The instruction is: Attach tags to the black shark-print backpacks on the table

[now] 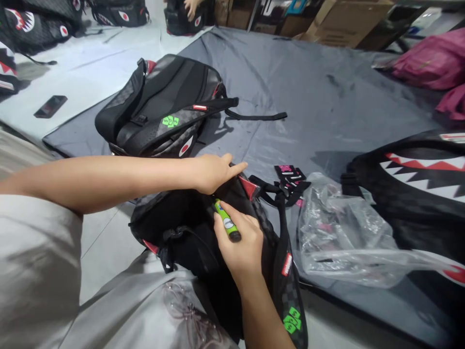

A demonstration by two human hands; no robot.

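A black backpack (189, 208) leans on my lap against the table edge, its shoulder strap (290, 286) with green patches hanging at the right. My left hand (214, 172) grips the backpack's upper edge, index finger stretched out and the other fingers mostly hidden. Just below it, my right hand (241, 237) is closed around a bright green pen-shaped tool (225, 220) with a black end. The tool's front tip meets the backpack beneath my left hand and is hidden. Close behind my left arm lies another black backpack (174, 92), back panel up.
Right of my hands are a clear plastic bag (341, 232), black-and-pink tags (290, 179) and a shark-mouth backpack (417, 194). A small black box (51, 106) lies at left. Pink bags (432, 63) and cardboard boxes (345, 22) stand beyond. Another person's hand (191, 7) touches a far backpack.
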